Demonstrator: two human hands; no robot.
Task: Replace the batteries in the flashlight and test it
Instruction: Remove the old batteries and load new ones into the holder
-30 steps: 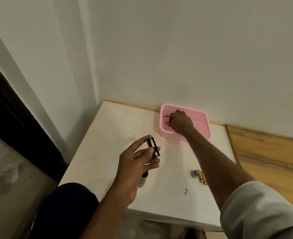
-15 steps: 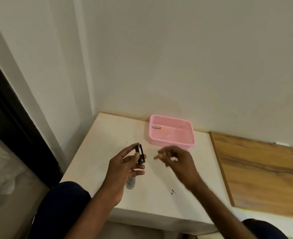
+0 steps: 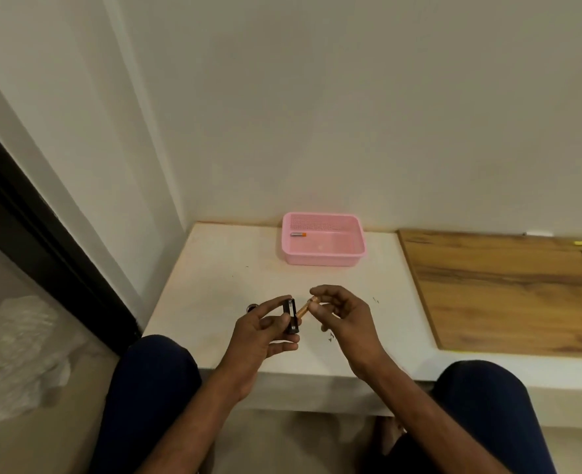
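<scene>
White tabletop (image 3: 214, 268) meets cream wall (image 3: 351, 114); left hand (image 3: 262, 340) grips battery holder (image 3: 290, 316), right hand (image 3: 346, 316) pinches orange battery (image 3: 302, 309).

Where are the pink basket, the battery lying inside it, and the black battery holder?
pink basket (image 3: 324, 260): head view, front wall.
battery (image 3: 298, 235): head view, its middle.
battery holder (image 3: 292, 318): head view, black frame.

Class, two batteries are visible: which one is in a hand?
The battery pinched by the right hand, its end at the black holder in the left hand; the other battery lies loose in the pink basket.
</scene>
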